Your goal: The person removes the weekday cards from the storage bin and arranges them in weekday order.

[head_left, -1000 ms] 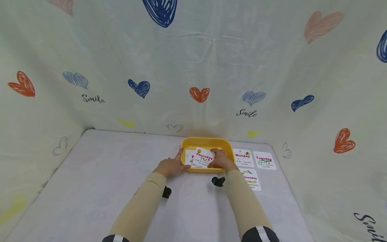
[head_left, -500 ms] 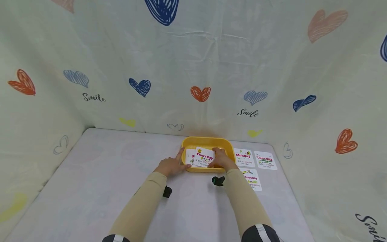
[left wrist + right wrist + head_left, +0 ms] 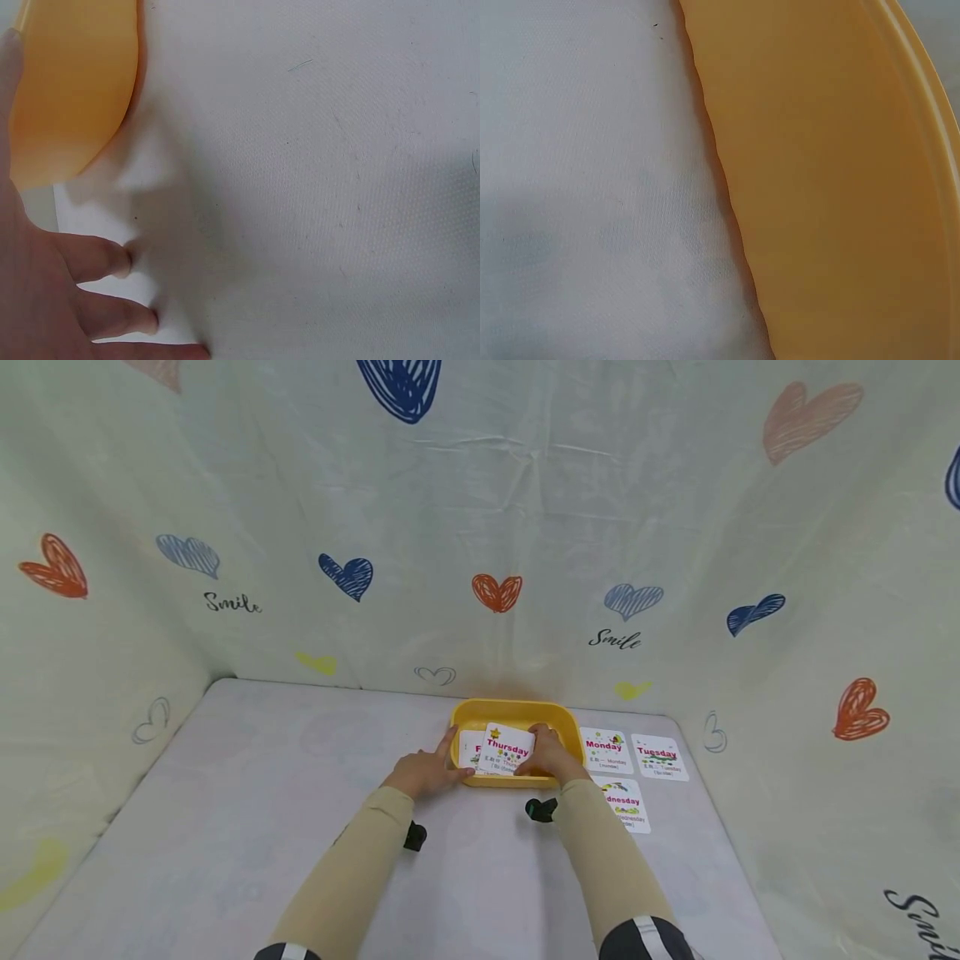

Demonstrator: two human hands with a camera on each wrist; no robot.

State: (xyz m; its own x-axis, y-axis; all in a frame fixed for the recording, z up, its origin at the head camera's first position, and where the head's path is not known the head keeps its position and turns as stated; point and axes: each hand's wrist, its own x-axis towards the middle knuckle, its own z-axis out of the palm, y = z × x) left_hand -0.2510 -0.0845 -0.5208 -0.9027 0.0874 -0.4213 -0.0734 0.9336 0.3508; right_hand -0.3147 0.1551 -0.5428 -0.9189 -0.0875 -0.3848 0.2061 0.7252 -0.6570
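In the head view, a yellow tray (image 3: 517,782) stands on the white-covered table near the back. My left hand (image 3: 422,773) is at its front left corner, thumb and index finger spread along the rim; in the left wrist view the other fingers (image 3: 112,315) reach over the tablecloth. With its thumb and fingers, my right hand (image 3: 551,755) holds the right edge of a white Thursday card (image 3: 504,749) over the tray. Another card (image 3: 468,747), showing a red F, lies partly under it. The right wrist view shows only the tray's outer wall (image 3: 817,180) and tablecloth.
Right of the tray lie a Monday card (image 3: 606,752) and a Tuesday card (image 3: 660,757). A Wednesday card (image 3: 626,806) lies below them, partly covered by the right sleeve (image 3: 600,852). A heart-printed curtain (image 3: 420,635) hangs behind the table.
The Thursday card and the right fingers have shifted very slightly up and to the right. The left hand has stayed at the tray's corner.
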